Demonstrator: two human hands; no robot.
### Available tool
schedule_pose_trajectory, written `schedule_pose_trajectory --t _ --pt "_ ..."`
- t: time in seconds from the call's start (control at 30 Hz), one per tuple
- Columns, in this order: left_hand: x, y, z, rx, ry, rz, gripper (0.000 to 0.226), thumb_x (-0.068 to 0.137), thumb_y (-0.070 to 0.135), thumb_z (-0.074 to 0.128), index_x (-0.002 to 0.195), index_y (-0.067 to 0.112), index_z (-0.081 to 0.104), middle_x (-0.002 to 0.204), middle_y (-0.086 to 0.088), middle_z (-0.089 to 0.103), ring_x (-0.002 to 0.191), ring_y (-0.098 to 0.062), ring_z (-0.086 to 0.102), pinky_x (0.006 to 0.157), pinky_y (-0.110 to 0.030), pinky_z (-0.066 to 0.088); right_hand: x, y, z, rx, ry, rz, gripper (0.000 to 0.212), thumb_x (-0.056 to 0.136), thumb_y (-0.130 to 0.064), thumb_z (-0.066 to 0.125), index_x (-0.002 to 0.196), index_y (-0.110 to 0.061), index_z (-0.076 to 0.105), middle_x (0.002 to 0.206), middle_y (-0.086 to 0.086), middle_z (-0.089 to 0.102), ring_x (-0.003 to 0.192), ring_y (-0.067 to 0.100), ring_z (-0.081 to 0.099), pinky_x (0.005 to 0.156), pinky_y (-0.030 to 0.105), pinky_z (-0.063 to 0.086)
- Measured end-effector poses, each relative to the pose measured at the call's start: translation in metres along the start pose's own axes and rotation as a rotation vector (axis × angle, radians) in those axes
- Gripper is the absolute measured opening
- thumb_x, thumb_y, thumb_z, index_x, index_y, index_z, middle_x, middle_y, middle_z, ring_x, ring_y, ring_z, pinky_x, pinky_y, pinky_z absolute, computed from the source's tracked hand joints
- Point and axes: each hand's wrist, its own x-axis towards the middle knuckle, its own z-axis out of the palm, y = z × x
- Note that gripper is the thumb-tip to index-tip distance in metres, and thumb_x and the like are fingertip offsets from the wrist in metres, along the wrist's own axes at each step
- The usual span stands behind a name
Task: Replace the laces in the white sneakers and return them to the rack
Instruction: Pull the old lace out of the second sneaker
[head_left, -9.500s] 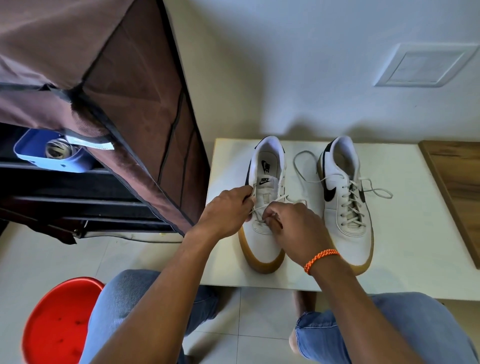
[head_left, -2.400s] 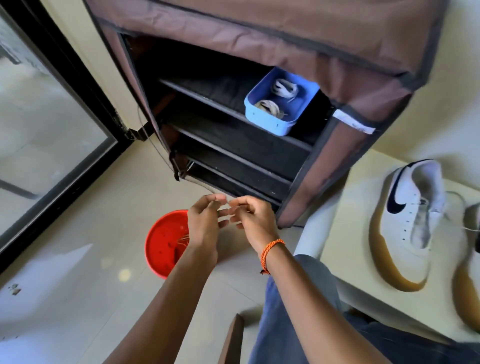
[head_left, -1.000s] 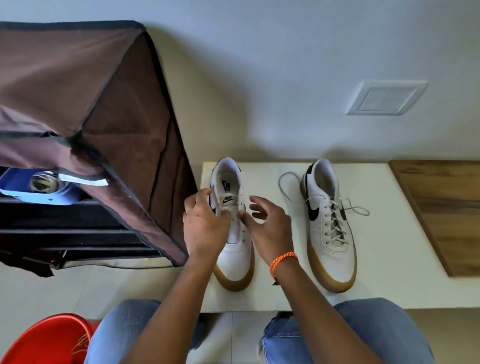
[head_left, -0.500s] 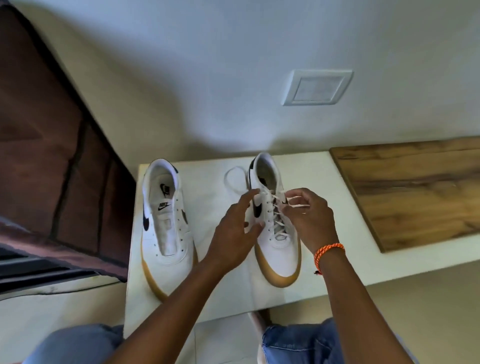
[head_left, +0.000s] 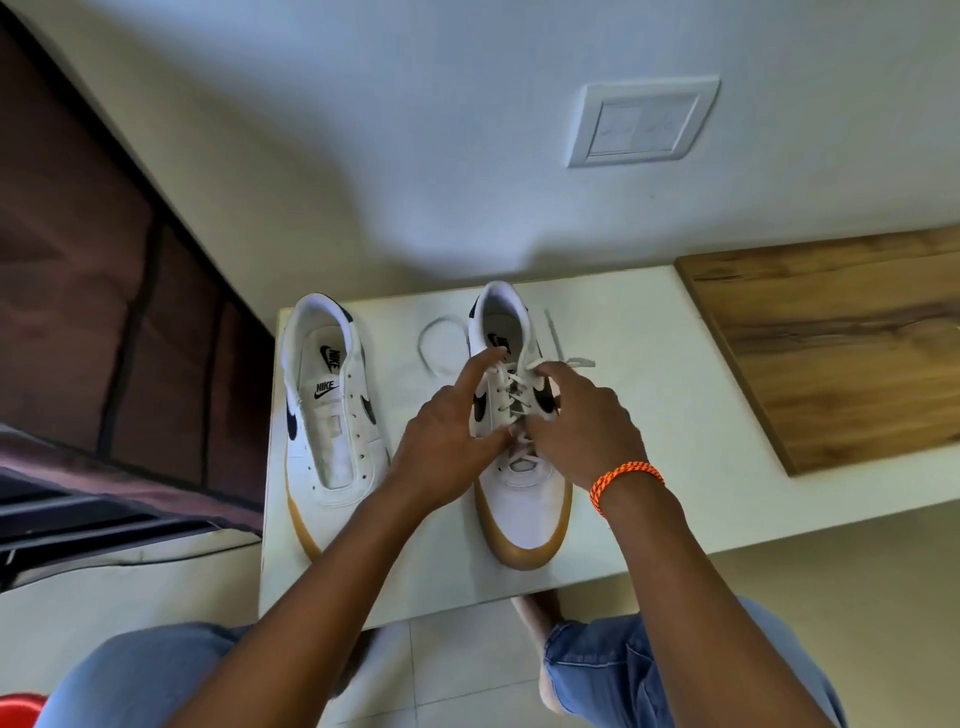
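Laced white sneaker (head_left: 519, 483): sitting toe-toward-viewer on the white bench top (head_left: 649, 415), its white lace (head_left: 511, 384) running loose over the bench beside the heel. Left hand (head_left: 447, 441): reaching over this sneaker's left side, forefinger extended to the top eyelets, thumb touching the lace lower down. Right hand (head_left: 582, 421): fingers curling onto the lace from the sneaker's right; whether pinching, cannot tell. Unlaced white sneaker (head_left: 332, 415): lying left of the laced sneaker, apart. Brown fabric shoe rack (head_left: 104, 312): standing further left.

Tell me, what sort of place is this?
Probably a home, perhaps an entryway: a fabric-covered shoe rack stands beside a low white bench against a wall with a switch plate, and two white sneakers sit on the bench.
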Motion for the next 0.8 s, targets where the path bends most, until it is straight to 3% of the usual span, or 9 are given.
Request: schedule_pose_trajectory --t 0.07,0.13,0.2,0.33,0.5,0.57,0.63,0.7,0.8 --pt "0.0 -0.004 -0.004 0.016 -0.004 0.004 0.082 0.094 0.047 0.075 0.15 0.066 0.019 0.132 0.0 0.069 0.097 -0.021 0.074 0.09 -0.04 0.055 0.006 -0.003 0.0 -0.006 0.144 -0.007 0.017 0.096 -0.033 0.066 0.112 -0.027 0.07 0.103 -0.002 0.074 0.095 0.025 0.069 0.076 0.031 0.053" --pt "0.0 -0.005 -0.006 0.027 0.002 0.013 0.083 0.093 0.047 0.077 0.151 0.064 0.02 0.136 0.001 0.069 0.101 -0.021 0.074 0.087 -0.033 0.05 0.012 -0.006 0.0 0.08 0.273 -0.063 0.007 0.097 -0.027 0.065 0.092 -0.023 0.069 0.089 -0.003 0.072 0.084 0.019 0.068 0.071 0.029 0.055" --pt "0.001 -0.006 -0.007 0.037 0.006 0.018 0.083 0.092 0.051 0.077 0.153 0.061 0.021 0.136 0.001 0.069 0.106 -0.021 0.073 0.086 -0.03 0.047 0.019 -0.012 0.005 0.187 0.3 -0.138 0.006 0.097 -0.02 0.066 0.094 -0.024 0.067 0.089 -0.004 0.071 0.081 0.014 0.068 0.07 0.025 0.057" --pt "0.003 -0.006 -0.007 0.034 0.036 0.031 0.082 0.088 0.059 0.077 0.151 0.056 0.024 0.124 0.003 0.072 0.103 -0.016 0.07 0.082 -0.028 0.051 0.026 -0.021 0.018 0.179 0.185 -0.17 0.021 0.102 -0.018 0.06 0.116 -0.024 0.075 0.099 0.0 0.076 0.087 0.017 0.071 0.079 0.03 0.061" --pt "0.006 -0.007 -0.009 0.038 0.027 0.039 0.083 0.086 0.056 0.08 0.149 0.051 0.026 0.123 0.002 0.072 0.093 -0.013 0.068 0.079 -0.025 0.053 0.032 -0.021 0.021 0.147 0.15 -0.21 0.017 0.102 -0.017 0.059 0.099 -0.019 0.076 0.086 -0.003 0.073 0.079 0.014 0.068 0.07 0.024 0.054" --pt "0.007 -0.008 -0.01 0.032 0.023 0.035 0.083 0.085 0.055 0.082 0.147 0.05 0.027 0.123 0.004 0.071 0.089 -0.009 0.063 0.074 -0.017 0.05 0.033 -0.022 0.022 0.139 0.143 -0.23 0.016 0.103 -0.016 0.059 0.098 -0.017 0.074 0.083 -0.003 0.071 0.075 0.012 0.066 0.067 0.022 0.05" --pt "0.008 -0.009 -0.011 0.019 0.019 0.026 0.084 0.084 0.054 0.083 0.147 0.05 0.027 0.123 0.006 0.07 0.089 -0.007 0.059 0.072 -0.012 0.046 0.033 -0.021 0.024 0.122 0.154 -0.252 0.016 0.103 -0.018 0.058 0.098 -0.017 0.073 0.084 -0.003 0.071 0.075 0.013 0.066 0.068 0.026 0.054" --pt "0.008 -0.009 -0.012 0.003 0.024 0.015 0.085 0.082 0.055 0.084 0.145 0.053 0.027 0.122 0.007 0.069 0.09 -0.006 0.058 0.073 -0.015 0.046 0.032 -0.02 0.027 0.101 0.163 -0.264 0.015 0.104 -0.02 0.058 0.1 -0.018 0.072 0.087 -0.002 0.073 0.078 0.015 0.067 0.072 0.03 0.058" --pt "0.008 -0.008 -0.011 -0.012 0.019 0.012 0.085 0.082 0.054 0.085 0.145 0.052 0.028 0.114 0.012 0.064 0.088 -0.007 0.059 0.072 -0.013 0.047 0.031 -0.021 0.024 0.146 0.169 -0.255 0.015 0.102 -0.017 0.058 0.099 -0.016 0.073 0.089 -0.002 0.073 0.08 0.013 0.068 0.073 0.027 0.057"
